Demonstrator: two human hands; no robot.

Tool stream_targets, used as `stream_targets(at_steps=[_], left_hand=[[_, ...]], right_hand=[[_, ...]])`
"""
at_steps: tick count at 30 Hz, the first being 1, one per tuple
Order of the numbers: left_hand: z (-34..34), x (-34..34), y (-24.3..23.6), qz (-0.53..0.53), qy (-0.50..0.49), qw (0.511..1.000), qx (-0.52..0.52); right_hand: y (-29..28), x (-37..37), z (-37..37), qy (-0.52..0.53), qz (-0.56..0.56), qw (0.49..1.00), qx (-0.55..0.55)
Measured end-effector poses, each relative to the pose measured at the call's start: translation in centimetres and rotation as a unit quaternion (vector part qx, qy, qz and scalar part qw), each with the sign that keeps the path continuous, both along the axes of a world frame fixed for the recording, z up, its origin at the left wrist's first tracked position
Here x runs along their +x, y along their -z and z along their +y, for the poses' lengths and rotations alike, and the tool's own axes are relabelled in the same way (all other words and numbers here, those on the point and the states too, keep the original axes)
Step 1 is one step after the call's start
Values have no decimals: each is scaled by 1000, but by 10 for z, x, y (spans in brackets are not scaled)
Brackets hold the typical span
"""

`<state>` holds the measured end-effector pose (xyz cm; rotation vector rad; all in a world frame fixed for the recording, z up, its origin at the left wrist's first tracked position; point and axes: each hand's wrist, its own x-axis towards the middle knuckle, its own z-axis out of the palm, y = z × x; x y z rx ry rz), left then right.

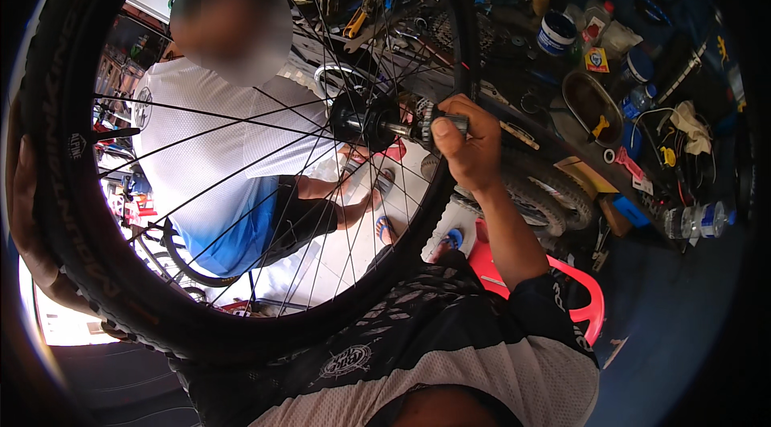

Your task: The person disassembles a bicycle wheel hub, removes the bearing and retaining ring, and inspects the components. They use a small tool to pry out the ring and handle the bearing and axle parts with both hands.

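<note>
Left hand (36,254) holding the wheel by its outer edge | wheel (64,202) raised between both hands | person in white-blue shirt (213,146) beyond the spokes, left of right hand | hub (353,122) just left of right hand | right hand (472,146) gripping dark ridged part (456,123) at axle end | red chair (592,306) below right hand

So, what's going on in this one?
Someone has a bicycle wheel up in front of them, with the left hand against the tyre's outer edge. The right hand grips a dark ridged part at the end of the silver axle sticking out of the hub. I can't tell how far on the axle it sits. Another person, in a white and blue shirt, is visible beyond the wheel.
</note>
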<state>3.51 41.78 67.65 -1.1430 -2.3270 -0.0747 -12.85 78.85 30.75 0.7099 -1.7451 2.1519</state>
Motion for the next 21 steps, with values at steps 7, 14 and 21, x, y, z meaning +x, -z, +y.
stream_targets(at_steps=[7,14,21], left_hand=[[-13,-2,5,6,-8,1000,15],[-19,-8,6,12,-11,1000,25],[-22,-22,21,19,-2,999,50]], right_hand=[[1,3,13,-113,-211,962,-132],[23,2,25,-264,-259,894,-252],[22,3,33,-362,-211,864,-279]])
